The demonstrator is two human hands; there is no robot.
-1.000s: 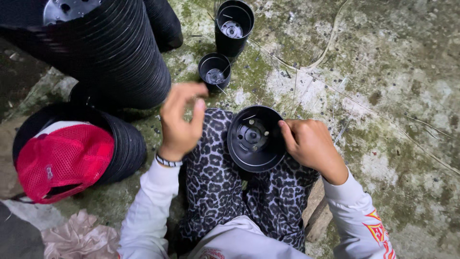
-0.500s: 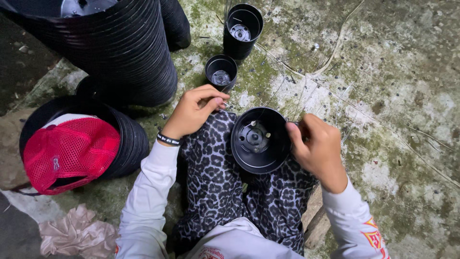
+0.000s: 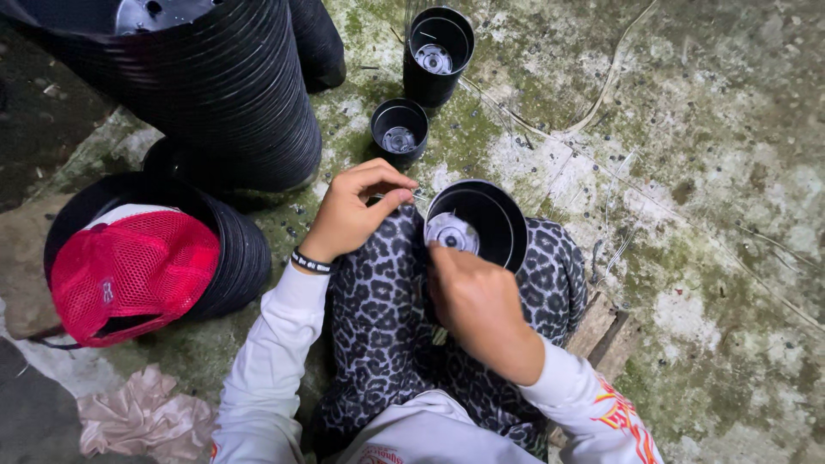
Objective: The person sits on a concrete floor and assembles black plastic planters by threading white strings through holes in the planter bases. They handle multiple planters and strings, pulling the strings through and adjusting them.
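Currently seated on mossy concrete floor (image 3: 722,172), patterned trousers (image 3: 387,318) across lap. Black plastic pot (image 3: 477,225) tipped on right knee, mouth facing up toward camera, pale disc visible at its bottom.

Right hand (image 3: 477,305): fingers curled over near rim of pot, gripping it; fingertips reach inside toward the disc. Left hand (image 3: 352,210): closed in a pinch just left of pot rim, thumb against fingertips; cannot tell what, if anything, is pinched. Dark wristband (image 3: 311,261) on left wrist.

Risks, as judged:
- Pot held by one rim edge only, resting on a rounded knee; could roll off to the right onto floor if grip loosens.
- Whatever small item sits in left pinch could drop and be lost among grit and moss on the floor.
- Tall stack of nested pots (image 3: 215,86) far left leans close; a knock from left elbow could topple it.

Containers:
- Small pot (image 3: 399,131) standing far of left hand, something pale and shiny at bottom.
- Taller pot (image 3: 438,53) farther still, likewise pale content at bottom.
- Short stack of pots (image 3: 219,249) near left, red mesh cap (image 3: 129,275) sitting in its mouth.
- Pink crumpled cloth (image 3: 146,412) on floor, near left.
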